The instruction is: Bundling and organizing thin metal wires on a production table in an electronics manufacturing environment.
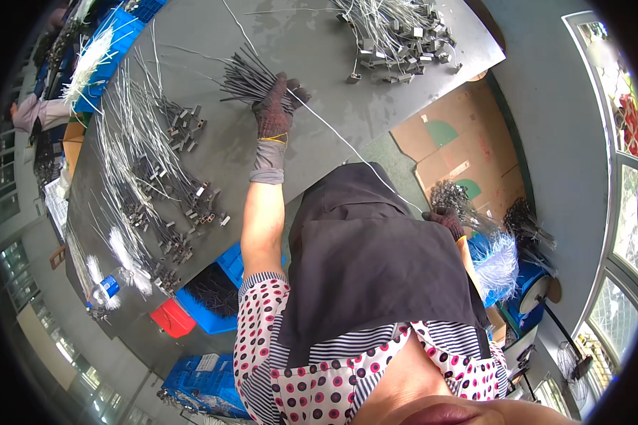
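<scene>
My left hand (275, 106), in a dark knitted glove with a grey cuff, is closed around a bundle of thin dark rods or stiff cables (247, 76) over the grey table. The bundle's ends fan out to the upper left. A thin whitish wire (347, 145) stretches from beside the left hand across my dark apron to my right hand (444, 221). That hand, gloved too, is low at my right side, closed at the wire's end. Its fingers are partly hidden. Close by it hangs or stands a bunch of grey wires (452, 197).
Wires with small dark block ends (184, 188) lie along the table's left side. Another such pile (404, 46) is at the far right corner. Flattened cardboard (461, 134) lies beyond the right edge. Blue bins (223, 283) stand below the table; a person (42, 113) is at far left.
</scene>
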A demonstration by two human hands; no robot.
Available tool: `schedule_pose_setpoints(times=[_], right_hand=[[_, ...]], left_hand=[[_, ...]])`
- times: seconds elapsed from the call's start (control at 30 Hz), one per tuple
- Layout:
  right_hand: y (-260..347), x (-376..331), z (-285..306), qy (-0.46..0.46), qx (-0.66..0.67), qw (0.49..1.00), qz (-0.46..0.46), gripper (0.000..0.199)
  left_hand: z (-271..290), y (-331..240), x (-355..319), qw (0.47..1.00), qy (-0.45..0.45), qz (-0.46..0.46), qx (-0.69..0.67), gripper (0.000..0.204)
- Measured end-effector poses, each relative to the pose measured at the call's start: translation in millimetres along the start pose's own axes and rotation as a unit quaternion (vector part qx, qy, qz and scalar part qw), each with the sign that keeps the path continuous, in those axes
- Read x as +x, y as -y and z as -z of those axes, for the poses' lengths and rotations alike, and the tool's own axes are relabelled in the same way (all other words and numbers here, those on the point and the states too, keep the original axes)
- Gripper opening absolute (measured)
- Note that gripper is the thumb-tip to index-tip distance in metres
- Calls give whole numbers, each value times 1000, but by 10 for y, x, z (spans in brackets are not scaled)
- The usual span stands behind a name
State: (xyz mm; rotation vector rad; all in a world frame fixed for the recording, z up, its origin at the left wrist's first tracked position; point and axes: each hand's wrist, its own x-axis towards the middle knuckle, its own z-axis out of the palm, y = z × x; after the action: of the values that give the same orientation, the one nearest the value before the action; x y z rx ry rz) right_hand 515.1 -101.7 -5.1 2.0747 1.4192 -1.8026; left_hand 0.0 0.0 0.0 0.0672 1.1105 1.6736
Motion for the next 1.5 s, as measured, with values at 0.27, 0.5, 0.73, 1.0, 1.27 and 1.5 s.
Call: schedule_pose_setpoints(times=[0.27, 0.5, 0.73, 1.0, 1.27, 1.5], right_hand=[[52, -46, 29, 30, 53, 998, 14, 36], [296, -95, 12, 18, 15, 999, 39, 38], [1139, 494, -365, 95, 40, 992, 73, 38], [1984, 631, -1040, -75, 9, 898, 434, 27], [1704, 579, -1193, 73, 71, 971, 217, 25], [2222, 774, -1006, -11, 174, 963, 206, 46]], left_hand=[[263, -37, 25, 995, 73, 14, -61, 21], [336, 209, 9, 992, 100, 28, -67, 21], [16, 543, -396, 980, 110, 144, 78, 31], [-345, 712, -190, 990, 22, 133, -45, 21], [-452, 121, 218, 1000, 12, 12, -8, 22], [-381, 54, 365, 983, 35, -49, 171, 25]])
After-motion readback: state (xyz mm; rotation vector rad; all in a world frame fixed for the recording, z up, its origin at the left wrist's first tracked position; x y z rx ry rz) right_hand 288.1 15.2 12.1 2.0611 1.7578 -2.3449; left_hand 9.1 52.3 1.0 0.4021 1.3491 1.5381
